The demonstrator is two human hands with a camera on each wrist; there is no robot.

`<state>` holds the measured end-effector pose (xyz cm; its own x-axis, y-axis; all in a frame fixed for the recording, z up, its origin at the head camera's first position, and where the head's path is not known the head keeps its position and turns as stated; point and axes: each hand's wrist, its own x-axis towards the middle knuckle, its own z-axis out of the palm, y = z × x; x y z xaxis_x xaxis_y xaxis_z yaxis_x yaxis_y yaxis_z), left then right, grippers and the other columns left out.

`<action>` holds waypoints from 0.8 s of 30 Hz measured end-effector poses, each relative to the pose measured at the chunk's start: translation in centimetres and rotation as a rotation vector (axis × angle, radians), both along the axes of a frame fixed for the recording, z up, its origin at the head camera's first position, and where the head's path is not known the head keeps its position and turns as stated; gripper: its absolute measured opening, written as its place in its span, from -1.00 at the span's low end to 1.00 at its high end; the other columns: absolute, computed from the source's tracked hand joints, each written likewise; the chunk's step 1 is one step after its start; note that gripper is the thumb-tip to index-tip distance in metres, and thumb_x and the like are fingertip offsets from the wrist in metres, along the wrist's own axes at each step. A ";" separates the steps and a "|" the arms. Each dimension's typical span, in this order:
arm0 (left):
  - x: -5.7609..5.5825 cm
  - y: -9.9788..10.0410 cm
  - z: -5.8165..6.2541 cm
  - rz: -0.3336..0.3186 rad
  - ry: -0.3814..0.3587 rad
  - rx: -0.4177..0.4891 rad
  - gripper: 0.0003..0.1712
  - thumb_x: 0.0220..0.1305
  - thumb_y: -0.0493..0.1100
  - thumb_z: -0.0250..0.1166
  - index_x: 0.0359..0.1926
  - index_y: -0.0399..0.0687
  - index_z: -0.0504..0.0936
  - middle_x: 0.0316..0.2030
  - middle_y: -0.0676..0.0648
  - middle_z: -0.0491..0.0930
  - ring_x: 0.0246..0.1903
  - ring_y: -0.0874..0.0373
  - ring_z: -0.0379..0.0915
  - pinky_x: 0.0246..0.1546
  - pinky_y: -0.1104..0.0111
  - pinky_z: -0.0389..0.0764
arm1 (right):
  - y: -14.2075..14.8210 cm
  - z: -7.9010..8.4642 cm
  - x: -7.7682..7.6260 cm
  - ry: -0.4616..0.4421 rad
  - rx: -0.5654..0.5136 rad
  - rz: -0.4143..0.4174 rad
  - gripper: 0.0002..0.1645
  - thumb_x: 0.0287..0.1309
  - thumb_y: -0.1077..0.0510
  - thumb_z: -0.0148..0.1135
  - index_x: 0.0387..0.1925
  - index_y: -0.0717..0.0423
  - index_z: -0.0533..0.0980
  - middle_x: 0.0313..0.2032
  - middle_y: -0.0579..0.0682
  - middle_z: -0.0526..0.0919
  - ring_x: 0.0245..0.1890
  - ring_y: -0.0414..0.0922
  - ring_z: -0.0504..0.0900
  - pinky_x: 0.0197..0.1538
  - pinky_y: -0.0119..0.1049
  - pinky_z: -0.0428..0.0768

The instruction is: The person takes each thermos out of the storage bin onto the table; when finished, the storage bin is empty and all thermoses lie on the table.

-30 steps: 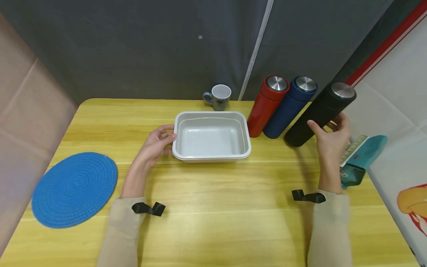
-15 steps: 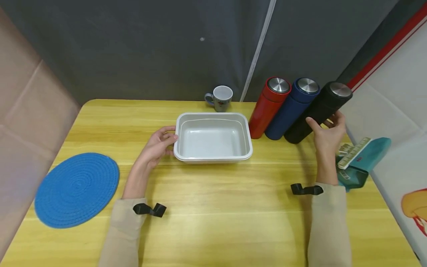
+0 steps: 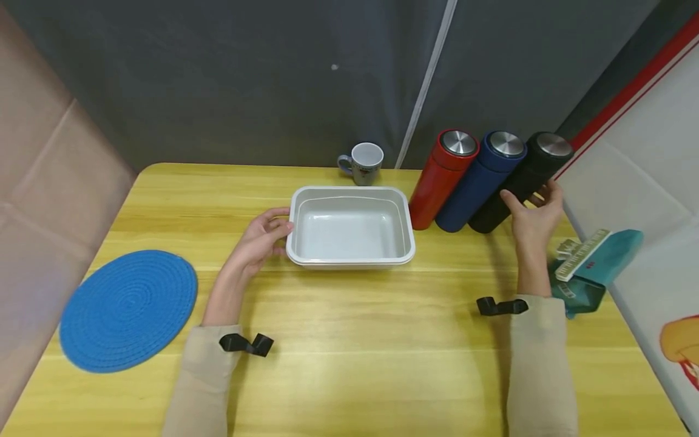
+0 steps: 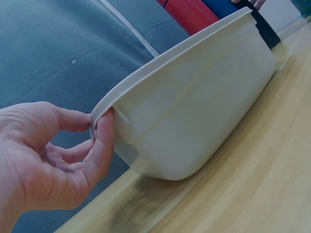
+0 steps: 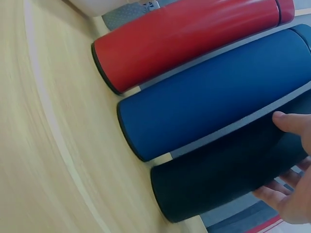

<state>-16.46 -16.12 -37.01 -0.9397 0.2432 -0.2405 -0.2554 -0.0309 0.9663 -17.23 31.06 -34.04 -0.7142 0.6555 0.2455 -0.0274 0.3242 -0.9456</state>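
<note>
My left hand (image 3: 259, 241) pinches the left rim of a rectangular white plastic basin (image 3: 351, 229), as the left wrist view also shows. The basin stands on the table with a bare inside. At the right, my right hand (image 3: 537, 220) grips the black thermos bottle (image 3: 516, 191), thumb on the near side and fingers round the far side. The black bottle stands upright beside a blue thermos bottle (image 3: 477, 185), and a red thermos bottle (image 3: 439, 182) is left of that. The right wrist view shows narrow gaps between the blue bottle (image 5: 214, 92) and its neighbours.
A grey mug (image 3: 364, 162) is behind the basin near the table's back edge. On the left lies a round blue woven placemat (image 3: 129, 311). A teal bag with a pale clip (image 3: 584, 255) stands right of my right wrist. A dark partition (image 3: 235, 85) rises behind the table.
My right hand has moved the black bottle left, closer to the blue one. My left hand has stayed on the basin's rim. The head view has shifted slightly.
</note>
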 end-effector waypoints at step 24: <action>-0.9 -0.8 -0.3 0.011 -0.035 0.023 -0.42 0.45 -0.20 0.08 0.39 -0.21 0.14 0.07 -0.32 0.42 -0.21 0.02 0.54 -0.25 0.15 0.66 | -0.2 -0.4 -1.3 -0.066 0.182 0.100 -0.13 0.03 0.05 0.43 0.35 0.06 0.27 0.10 0.00 0.44 -0.01 -0.12 0.46 0.11 -0.27 0.47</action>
